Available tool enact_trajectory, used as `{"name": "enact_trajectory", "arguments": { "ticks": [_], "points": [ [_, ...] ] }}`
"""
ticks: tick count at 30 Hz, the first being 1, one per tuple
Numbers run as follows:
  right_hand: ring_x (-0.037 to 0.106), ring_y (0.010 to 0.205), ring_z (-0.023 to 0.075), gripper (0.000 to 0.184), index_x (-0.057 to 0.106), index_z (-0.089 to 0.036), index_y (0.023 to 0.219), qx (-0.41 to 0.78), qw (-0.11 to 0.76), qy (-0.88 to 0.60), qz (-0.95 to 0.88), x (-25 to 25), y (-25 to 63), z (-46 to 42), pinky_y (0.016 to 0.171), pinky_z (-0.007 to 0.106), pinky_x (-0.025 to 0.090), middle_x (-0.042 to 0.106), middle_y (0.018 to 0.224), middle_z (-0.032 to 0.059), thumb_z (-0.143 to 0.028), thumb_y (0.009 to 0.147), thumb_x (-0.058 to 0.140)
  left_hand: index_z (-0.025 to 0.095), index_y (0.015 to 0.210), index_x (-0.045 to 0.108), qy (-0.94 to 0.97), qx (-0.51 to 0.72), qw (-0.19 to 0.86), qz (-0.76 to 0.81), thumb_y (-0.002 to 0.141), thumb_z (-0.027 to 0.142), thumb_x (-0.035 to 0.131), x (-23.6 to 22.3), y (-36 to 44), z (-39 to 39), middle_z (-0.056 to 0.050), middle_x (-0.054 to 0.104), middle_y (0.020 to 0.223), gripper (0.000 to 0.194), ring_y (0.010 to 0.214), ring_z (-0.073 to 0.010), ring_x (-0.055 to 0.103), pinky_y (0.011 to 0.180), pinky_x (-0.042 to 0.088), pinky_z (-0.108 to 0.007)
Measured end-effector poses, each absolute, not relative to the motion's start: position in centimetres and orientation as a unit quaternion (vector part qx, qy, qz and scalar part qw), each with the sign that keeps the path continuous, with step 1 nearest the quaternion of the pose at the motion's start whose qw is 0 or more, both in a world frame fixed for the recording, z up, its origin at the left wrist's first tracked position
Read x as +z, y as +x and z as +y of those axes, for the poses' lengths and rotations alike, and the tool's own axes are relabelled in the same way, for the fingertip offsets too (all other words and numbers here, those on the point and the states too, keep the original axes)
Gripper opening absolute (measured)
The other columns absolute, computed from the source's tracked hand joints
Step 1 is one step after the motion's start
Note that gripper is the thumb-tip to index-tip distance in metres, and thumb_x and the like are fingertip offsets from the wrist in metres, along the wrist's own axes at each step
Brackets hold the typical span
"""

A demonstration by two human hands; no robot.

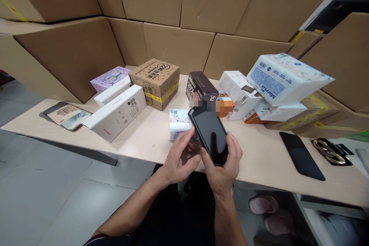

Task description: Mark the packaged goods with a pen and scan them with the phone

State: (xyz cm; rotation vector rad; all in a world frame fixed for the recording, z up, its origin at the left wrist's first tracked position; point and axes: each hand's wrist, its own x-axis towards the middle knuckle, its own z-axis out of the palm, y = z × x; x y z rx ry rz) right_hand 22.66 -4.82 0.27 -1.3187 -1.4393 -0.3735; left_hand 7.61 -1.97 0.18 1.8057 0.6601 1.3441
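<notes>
My right hand [223, 167] grips the lower end of a black handheld device [210, 132], thumb on its left side and fingers round its right edge. The device is tilted, its dark screen facing up, and it looks like a thick smartphone. Beside its left edge is my left hand [180, 161], thumb and forefinger apart; the forefinger's tip is at or very near the case. Behind both, a small white tissue pack [178, 121] with a leaf print lies on the table [138, 142], partly covered by the device and my fingers.
Long white boxes [121, 113], a brown carton [155, 82] and banknotes [69, 113] stand or lie left. A dark brown box [200, 86], a white box [242, 94] and large tissue packs [285, 78] are right. A black phone-like slab [301, 155] lies near the front edge. Cardboard walls [178, 46] enclose the back.
</notes>
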Motion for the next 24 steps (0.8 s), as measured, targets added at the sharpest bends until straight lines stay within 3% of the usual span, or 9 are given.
{"name": "enact_trajectory", "arguments": {
  "ticks": [10, 13, 17, 20, 24],
  "points": [
    [0.055, 0.128, 0.0356, 0.080, 0.038, -0.019, 0.150, -0.193, 0.528, -0.569, -0.600, 0.4, 23.9, -5.1, 0.100, 0.059, 0.049, 0.055, 0.137, 0.0217, -0.037, 0.082, 0.076, 0.031, 0.156, 0.031, 0.728, 0.548, 0.326, 0.251, 0.091, 0.024, 0.060, 0.6, 7.6, -2.0, -0.012, 0.055, 0.128, 0.072, 0.088, -0.0163, 0.056, 0.077, 0.055, -0.033],
    [0.056, 0.128, 0.0365, 0.083, 0.041, -0.017, 0.150, -0.214, 0.525, -0.588, -0.577, 0.1, 25.4, -5.6, 0.102, 0.058, 0.048, 0.057, 0.137, 0.0232, -0.036, 0.079, 0.080, 0.027, 0.153, 0.038, 0.731, 0.582, 0.255, 0.248, 0.091, 0.018, 0.057, 0.6, 7.3, -2.4, -0.011, 0.061, 0.117, 0.066, 0.086, -0.0162, 0.059, 0.076, 0.056, -0.033],
    [0.057, 0.127, 0.0387, 0.082, 0.047, -0.012, 0.146, -0.264, 0.493, -0.634, -0.534, -0.7, 29.2, -6.7, 0.102, 0.058, 0.048, 0.059, 0.135, 0.0252, -0.037, 0.076, 0.082, 0.027, 0.144, 0.049, 0.737, 0.612, 0.083, 0.274, 0.087, 0.013, 0.058, 1.0, 5.3, -2.3, -0.008, 0.061, 0.106, 0.060, 0.094, -0.0199, 0.060, 0.078, 0.056, -0.035],
    [0.061, 0.121, 0.0398, 0.074, 0.055, -0.008, 0.139, -0.296, 0.442, -0.674, -0.514, -1.2, 32.8, -7.9, 0.101, 0.057, 0.047, 0.063, 0.128, 0.0259, -0.042, 0.078, 0.079, 0.030, 0.142, 0.051, 0.730, 0.578, 0.031, 0.364, 0.086, 0.019, 0.065, 1.9, 3.2, -1.0, -0.010, 0.053, 0.120, 0.059, 0.113, -0.0250, 0.055, 0.095, 0.053, -0.044],
    [0.064, 0.112, 0.0400, 0.072, 0.060, -0.005, 0.133, -0.294, 0.345, -0.735, -0.505, -1.8, 36.9, -9.0, 0.094, 0.055, 0.048, 0.066, 0.116, 0.0255, -0.057, 0.084, 0.066, 0.035, 0.148, 0.042, 0.753, 0.420, 0.175, 0.476, 0.085, 0.043, 0.071, 3.5, 1.4, 1.8, -0.012, 0.031, 0.150, 0.070, 0.146, -0.0353, 0.031, 0.115, 0.037, -0.058]
  ]
}}
